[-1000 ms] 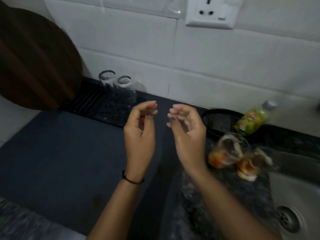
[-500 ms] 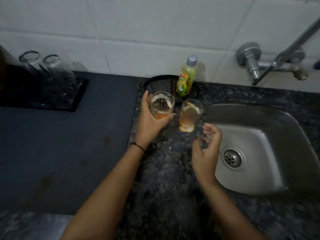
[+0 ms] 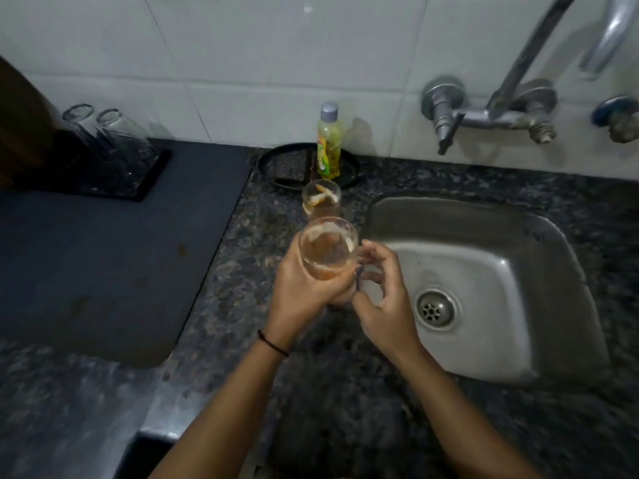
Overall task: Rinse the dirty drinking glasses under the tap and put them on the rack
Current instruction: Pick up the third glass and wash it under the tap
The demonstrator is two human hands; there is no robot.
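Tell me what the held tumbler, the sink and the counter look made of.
Held tumbler: clear glass, see-through with orange residue. Sink: likely stainless steel, dull grey sheen, pressed basin. Counter: seemingly polished granite, dark with speckles.

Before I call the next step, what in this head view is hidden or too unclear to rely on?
- Tap: its spout is cut off by the top edge, so the outlet and any running water are not visible.
- Held glass: its base is covered by the left hand.
- Right hand: whether its fingers grip the glass is unclear.
- Second dirty glass: its lower part is hidden behind the held one.
- Rack: dark, its slots unreadable.
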